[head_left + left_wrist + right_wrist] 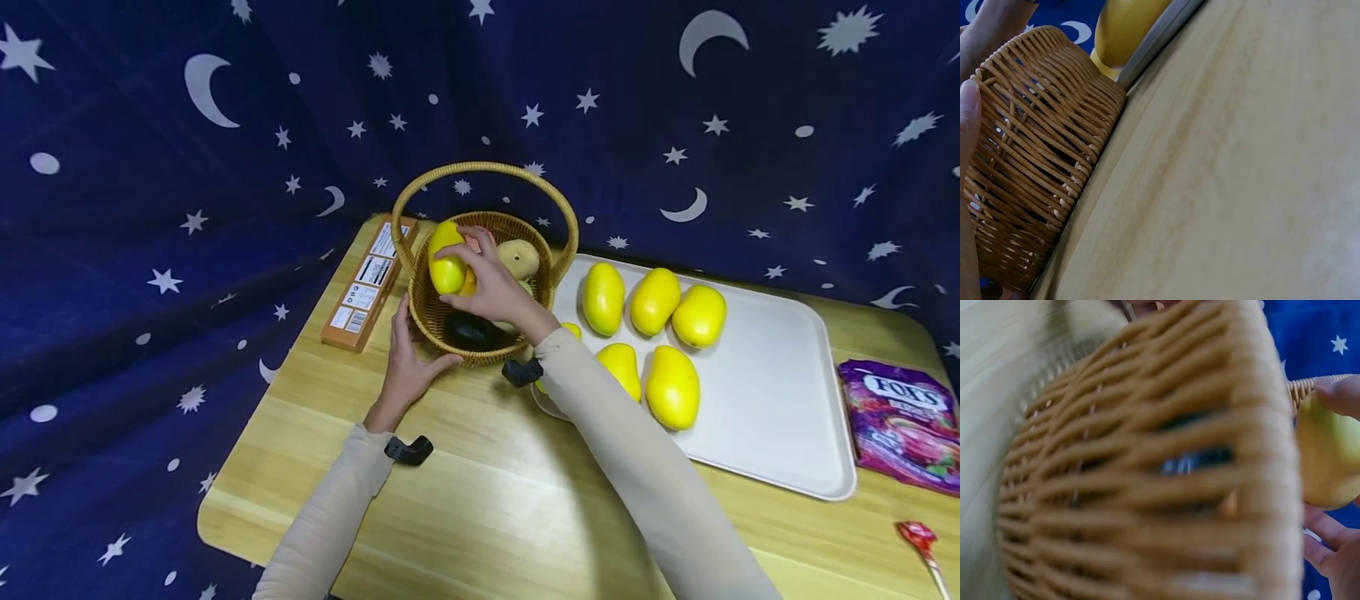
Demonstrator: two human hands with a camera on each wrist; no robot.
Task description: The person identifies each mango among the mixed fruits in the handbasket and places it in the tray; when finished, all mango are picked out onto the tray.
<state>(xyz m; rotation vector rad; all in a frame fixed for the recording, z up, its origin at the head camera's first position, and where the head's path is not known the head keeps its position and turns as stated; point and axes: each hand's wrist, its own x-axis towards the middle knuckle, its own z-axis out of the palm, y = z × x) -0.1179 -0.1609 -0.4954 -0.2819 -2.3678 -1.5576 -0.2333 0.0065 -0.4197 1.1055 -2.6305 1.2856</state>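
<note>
In the head view, my right hand (491,279) pinches a yellow mango (444,246) between thumb and fingers at the left inside of a wicker basket (487,358). The right wrist view shows that mango (1327,459) beside the basket rim. My left hand (408,362) rests against the basket's outer left and front side, thumb and fingers spread apart. In the basket lie a tan, round, potato-like thing (519,258), a dark glossy thing (468,332) and a reddish patterned thing (477,239). My right hand partly hides the contents.
A white tray (765,375) right of the basket holds several yellow mangoes (603,298). Left of the basket lies a long orange-brown box (367,287). A purple candy bag (903,421) and a red lollipop (917,533) lie at the far right. The tall basket handle (483,168) arches overhead.
</note>
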